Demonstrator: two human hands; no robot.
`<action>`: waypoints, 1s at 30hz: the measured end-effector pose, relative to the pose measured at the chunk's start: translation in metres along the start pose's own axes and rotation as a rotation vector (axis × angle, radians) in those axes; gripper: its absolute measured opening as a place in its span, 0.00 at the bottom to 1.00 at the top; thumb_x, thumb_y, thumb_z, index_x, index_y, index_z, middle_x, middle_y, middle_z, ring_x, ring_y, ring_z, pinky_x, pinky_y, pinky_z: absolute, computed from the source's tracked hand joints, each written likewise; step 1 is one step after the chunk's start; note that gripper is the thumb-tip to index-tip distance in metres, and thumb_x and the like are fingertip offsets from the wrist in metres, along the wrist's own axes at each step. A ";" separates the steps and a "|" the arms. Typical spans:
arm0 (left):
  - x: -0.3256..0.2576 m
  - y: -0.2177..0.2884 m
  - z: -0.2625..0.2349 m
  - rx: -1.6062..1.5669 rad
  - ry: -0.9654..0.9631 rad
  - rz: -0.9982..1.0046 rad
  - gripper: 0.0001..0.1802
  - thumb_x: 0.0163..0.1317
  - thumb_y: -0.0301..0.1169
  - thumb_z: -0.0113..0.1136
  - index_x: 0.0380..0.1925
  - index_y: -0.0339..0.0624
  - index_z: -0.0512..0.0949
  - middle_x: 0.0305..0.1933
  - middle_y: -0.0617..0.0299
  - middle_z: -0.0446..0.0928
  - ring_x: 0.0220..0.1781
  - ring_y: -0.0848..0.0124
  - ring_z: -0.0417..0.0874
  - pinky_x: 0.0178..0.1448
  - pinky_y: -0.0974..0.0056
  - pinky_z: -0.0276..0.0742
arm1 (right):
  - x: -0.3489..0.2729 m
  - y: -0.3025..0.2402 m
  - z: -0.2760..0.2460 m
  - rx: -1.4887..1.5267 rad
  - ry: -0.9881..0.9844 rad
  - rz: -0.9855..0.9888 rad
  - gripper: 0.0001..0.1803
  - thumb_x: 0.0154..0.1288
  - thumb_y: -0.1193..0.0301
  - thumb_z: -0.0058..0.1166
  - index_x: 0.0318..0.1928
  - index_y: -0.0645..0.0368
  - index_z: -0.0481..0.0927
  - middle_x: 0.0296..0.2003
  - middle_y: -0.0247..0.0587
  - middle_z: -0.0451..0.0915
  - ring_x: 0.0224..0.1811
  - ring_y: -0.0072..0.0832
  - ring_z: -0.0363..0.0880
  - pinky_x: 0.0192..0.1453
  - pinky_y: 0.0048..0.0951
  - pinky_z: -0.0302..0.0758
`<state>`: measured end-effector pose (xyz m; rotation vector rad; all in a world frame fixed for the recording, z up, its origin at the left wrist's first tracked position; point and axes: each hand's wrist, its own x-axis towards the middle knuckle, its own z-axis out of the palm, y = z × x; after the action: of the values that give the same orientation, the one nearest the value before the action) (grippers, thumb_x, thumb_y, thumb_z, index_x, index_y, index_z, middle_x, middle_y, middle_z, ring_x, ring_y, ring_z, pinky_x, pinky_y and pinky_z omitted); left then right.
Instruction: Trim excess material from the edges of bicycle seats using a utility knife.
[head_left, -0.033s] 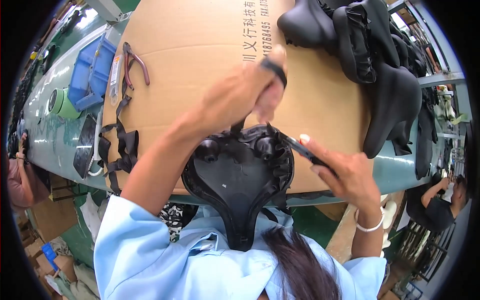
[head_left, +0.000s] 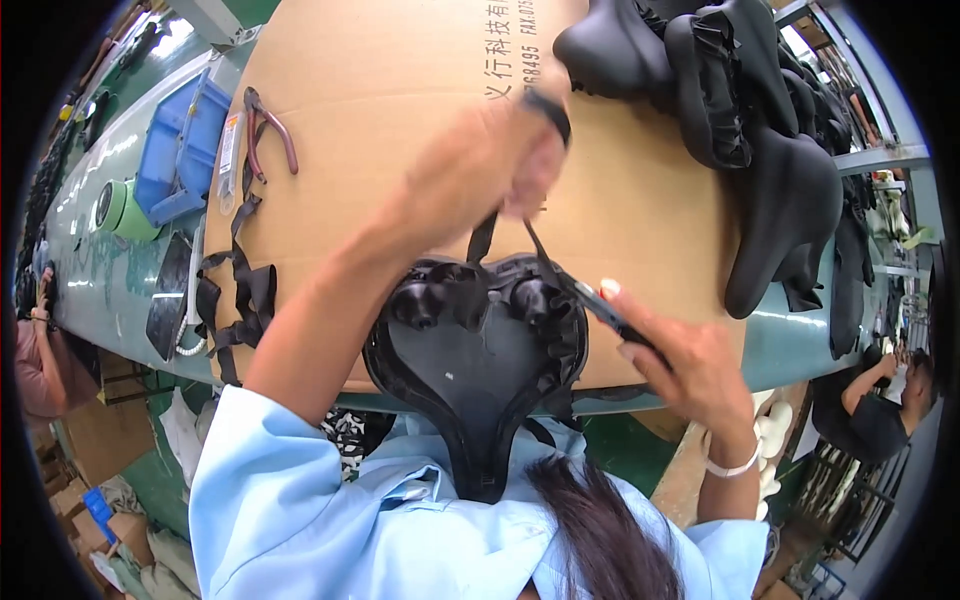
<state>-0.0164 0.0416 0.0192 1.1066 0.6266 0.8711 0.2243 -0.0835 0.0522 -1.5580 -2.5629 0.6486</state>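
One seat [head_left: 465, 365] below the left fingers [head_left: 538, 178], one pair of pliers [head_left: 287, 146] leftward, one tool [head_left: 610, 312] in the right fingers [head_left: 655, 318], at least four piled seats [head_left: 790, 190] beyond.

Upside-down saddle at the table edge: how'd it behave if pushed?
The saddle is likely stiff: its shell shows no sag. It may tip: its narrow nose extends past the edge of the table. The wrinkled cover probably flexes.
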 end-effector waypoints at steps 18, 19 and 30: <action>-0.042 -0.010 0.009 0.292 0.112 -0.392 0.16 0.49 0.35 0.68 0.13 0.38 0.75 0.18 0.63 0.72 0.31 0.73 0.71 0.32 0.64 0.67 | -0.016 -0.066 -0.004 -0.082 0.064 0.202 0.29 0.65 0.67 0.54 0.67 0.45 0.68 0.14 0.42 0.73 0.16 0.42 0.73 0.23 0.40 0.64; -0.042 -0.001 0.006 0.140 0.100 -0.402 0.13 0.51 0.32 0.62 0.13 0.40 0.74 0.22 0.67 0.72 0.31 0.80 0.69 0.28 0.68 0.63 | -0.019 -0.073 -0.004 -0.111 0.041 0.250 0.29 0.64 0.69 0.54 0.67 0.47 0.68 0.20 0.44 0.77 0.18 0.43 0.75 0.24 0.38 0.66; -0.063 -0.008 -0.057 -0.602 0.880 0.503 0.07 0.57 0.27 0.59 0.23 0.40 0.72 0.22 0.69 0.64 0.30 0.73 0.69 0.40 0.67 0.66 | -0.053 -0.098 0.058 0.319 0.214 0.373 0.31 0.64 0.69 0.56 0.68 0.51 0.66 0.28 0.50 0.83 0.19 0.42 0.79 0.24 0.36 0.71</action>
<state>-0.0932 0.0151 -0.0073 0.2766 0.7232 1.8771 0.1524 -0.1863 0.0462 -1.8804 -1.9218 0.8216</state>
